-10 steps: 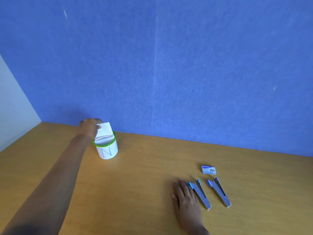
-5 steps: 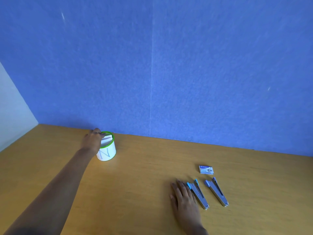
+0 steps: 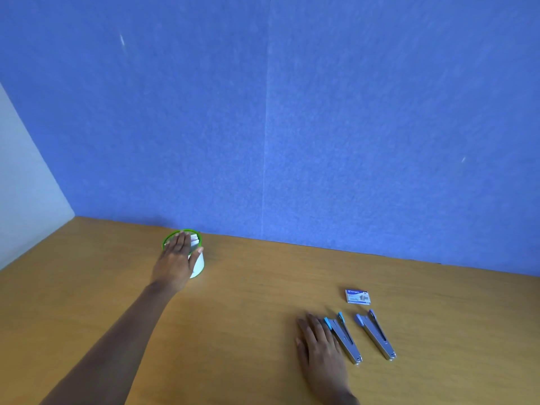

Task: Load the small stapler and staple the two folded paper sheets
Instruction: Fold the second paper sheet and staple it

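Round white cup (image 3: pixel 199 265), green rim, folded paper sheets (image 3: pixel 195 240) inside. Left hand (image 3: pixel 175 258) flat over its mouth, fingers straight and together, thumb out by the wall. Slim metal stapler (image 3: pixel 344 337), blue-tipped, on wooden table (image 3: pixel 248 331), just beside right hand (image 3: pixel 321 346), fingers flat, slightly spread. Second stapler (image 3: pixel 377 336) alongside. Staple box (image 3: pixel 358 296) behind; print unreadable.

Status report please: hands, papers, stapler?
Left hand open over cup, papers inside. Right hand flat beside one stapler, second stapler further right. Staple box behind them, nothing in the way.
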A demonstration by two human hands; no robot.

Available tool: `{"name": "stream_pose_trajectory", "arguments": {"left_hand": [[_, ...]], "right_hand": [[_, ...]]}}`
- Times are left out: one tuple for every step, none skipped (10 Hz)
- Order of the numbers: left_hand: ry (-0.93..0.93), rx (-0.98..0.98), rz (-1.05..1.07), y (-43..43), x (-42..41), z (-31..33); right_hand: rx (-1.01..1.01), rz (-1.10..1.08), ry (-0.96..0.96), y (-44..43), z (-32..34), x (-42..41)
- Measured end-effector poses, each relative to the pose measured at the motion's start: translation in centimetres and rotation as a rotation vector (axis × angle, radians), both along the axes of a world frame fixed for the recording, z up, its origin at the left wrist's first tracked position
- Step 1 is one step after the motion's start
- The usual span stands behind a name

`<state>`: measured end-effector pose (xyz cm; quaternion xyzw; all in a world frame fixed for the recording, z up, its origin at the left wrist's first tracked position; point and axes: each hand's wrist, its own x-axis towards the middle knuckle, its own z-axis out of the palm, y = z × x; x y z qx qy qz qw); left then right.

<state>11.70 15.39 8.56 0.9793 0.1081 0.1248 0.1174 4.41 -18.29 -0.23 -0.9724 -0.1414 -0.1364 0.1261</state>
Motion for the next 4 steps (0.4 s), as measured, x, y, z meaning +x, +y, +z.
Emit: {"name": "stream_pose_trajectory", "arguments": {"left_hand": [[-0.040,-0.026,0.017,-0.6,-0.9,0.1],[-0.095,-0.050,0.028,-1.7,-1.6,0.1],[-0.134,-0.074,0.053,-2.9,-1.9,0.5],[-0.208,-0.125,0.081,-4.0,-1.2,1.0]], "right_hand": [[0.019,0.009,-0.012,-0.1,0.1,-0.1],[-0.002,0.056,0.012,-0.2,0.4,-0.2],[-0.008,0.066,0.047,-0.2,1.0,0.2],[0.124,0.101,0.060,-0.7,2.5,-0.2]]}}
